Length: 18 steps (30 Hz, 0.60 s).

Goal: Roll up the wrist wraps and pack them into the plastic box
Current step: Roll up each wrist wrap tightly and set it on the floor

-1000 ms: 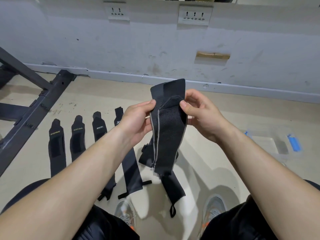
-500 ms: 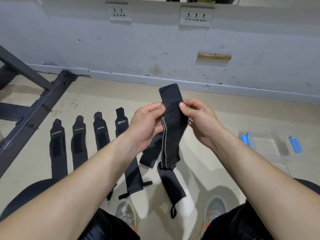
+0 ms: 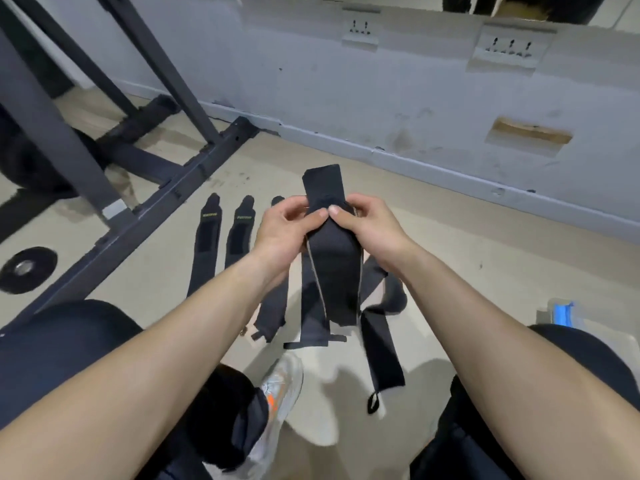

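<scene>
I hold a black wrist wrap (image 3: 334,268) upright in front of me. My left hand (image 3: 284,230) and my right hand (image 3: 367,225) pinch its upper part, thumbs meeting at the middle. Its top end sticks up above my fingers and its long tail hangs down to the floor, ending in a loop. Several more black wrist wraps (image 3: 207,237) lie flat side by side on the floor to the left, partly hidden behind my left arm. The clear plastic box (image 3: 562,315) with blue clips shows only a corner at the right, behind my right knee.
A dark metal gym frame (image 3: 166,206) runs diagonally across the floor at the left, with a black weight plate (image 3: 27,270) beside it. A grey wall with a skirting board stands close ahead. My knees and one grey-orange shoe (image 3: 277,393) fill the bottom.
The view swung left and down, so the frame fills more of the left and the box slid to the right edge. My hands closed together on the wrap's upper part.
</scene>
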### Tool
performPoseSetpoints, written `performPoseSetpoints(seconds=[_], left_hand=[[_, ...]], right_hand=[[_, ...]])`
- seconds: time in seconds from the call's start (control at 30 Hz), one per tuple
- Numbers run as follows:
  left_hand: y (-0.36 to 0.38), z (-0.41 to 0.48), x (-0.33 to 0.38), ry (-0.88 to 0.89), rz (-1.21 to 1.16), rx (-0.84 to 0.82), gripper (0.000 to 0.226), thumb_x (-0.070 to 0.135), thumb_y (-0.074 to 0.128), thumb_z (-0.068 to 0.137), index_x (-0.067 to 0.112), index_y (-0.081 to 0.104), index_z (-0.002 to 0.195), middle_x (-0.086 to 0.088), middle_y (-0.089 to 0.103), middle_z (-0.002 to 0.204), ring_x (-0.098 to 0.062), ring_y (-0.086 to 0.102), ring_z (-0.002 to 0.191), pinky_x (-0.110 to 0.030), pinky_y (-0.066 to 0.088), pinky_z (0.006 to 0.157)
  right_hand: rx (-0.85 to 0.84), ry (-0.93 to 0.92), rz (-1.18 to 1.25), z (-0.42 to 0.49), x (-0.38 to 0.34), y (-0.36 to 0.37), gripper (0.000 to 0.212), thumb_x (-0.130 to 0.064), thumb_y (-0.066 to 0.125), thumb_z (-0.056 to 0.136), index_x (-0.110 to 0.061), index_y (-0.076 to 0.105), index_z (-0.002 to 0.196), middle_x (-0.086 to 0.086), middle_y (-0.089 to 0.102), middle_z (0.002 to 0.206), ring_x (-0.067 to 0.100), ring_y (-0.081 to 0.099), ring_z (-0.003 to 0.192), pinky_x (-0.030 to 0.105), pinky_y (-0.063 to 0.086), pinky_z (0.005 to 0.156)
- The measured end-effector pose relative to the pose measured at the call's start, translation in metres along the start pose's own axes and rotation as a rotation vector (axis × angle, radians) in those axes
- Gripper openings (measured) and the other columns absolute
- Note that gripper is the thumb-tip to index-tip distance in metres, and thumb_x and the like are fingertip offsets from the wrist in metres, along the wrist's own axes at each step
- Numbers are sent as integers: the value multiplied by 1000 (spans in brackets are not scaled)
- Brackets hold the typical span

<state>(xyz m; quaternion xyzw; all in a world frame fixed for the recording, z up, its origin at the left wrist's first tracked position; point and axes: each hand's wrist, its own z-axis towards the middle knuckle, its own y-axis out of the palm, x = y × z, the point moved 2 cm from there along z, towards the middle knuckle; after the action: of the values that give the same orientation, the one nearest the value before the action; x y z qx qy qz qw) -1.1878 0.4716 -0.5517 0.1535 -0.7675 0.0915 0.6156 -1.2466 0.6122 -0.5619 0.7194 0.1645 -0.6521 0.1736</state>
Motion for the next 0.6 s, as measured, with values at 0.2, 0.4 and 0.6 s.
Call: performPoseSetpoints(seconds=[0.2,0.4,0.6], left_hand=[[-43,-21,-46,-93,147,-125,30,23,76,92,19,68,121,3,78,112,-15,73,106,-35,57,97],[-67,-16,-135,-334,243,-294,22,24,75,93,24,73,114,8,78,109,-14,73,106,-30,53,96],[-61,8,-212,-625,269,-429,49,39,87,73,18,74,115,-3,78,113,-20,72,108,-38,56,99]], right_hand=[[105,64,249,17,3,37,18,-24,61,103,-10,69,112,8,76,107,23,73,102,39,58,89],[248,156,335,70,19,36,17,-26,61,103,-11,69,106,9,75,103,23,73,93,44,62,86],[480,252,249,136,83,0,37,-37,68,97,-13,66,125,4,75,117,20,74,101,41,62,90]])
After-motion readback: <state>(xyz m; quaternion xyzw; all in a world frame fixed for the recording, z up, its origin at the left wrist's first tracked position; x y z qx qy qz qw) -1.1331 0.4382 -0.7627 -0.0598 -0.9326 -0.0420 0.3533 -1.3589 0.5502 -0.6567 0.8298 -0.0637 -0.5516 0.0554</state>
